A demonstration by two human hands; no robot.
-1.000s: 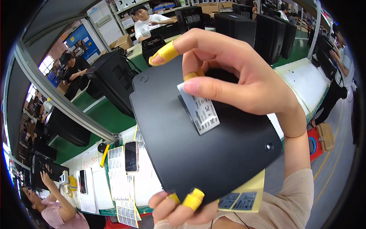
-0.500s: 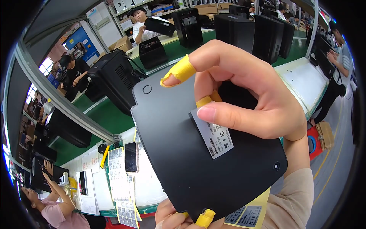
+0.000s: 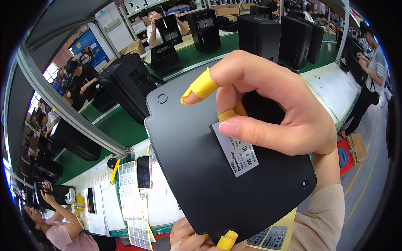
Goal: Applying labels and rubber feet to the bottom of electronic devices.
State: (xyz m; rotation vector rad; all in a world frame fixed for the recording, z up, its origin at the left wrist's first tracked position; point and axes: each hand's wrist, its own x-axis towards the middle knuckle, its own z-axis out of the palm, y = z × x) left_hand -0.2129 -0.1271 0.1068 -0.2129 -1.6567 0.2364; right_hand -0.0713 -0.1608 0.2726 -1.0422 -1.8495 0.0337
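A flat black plastic panel (image 3: 201,184) with notched corners fills the middle, tilted toward me. My left hand (image 3: 201,239) grips its lower edge, a yellow-wrapped fingertip over the rim and the other fingers partly hidden beneath. Above the panel's middle, my right hand (image 3: 272,108) pinches a silver-grey printed label (image 3: 238,154) by its upper end between thumb and a yellow-taped finger. The index finger, also taped yellow, arches toward the panel's upper left. The label casts a thin dark shadow along its left edge; whether its lower end touches the panel, I cannot tell.
A yellow-backed label sheet (image 3: 274,236) shows under the panel's lower right. Left on the bench lie more label sheets (image 3: 130,196), a phone (image 3: 144,172) and a yellow cutter (image 3: 115,171). Black appliance housings (image 3: 125,85) stand beyond a metal post (image 3: 79,113). Co-workers sit around.
The panel, the label and my right hand have shifted slightly down and right; the pinch stays the same. Across the bench, a co-worker has turned a black part more upright.
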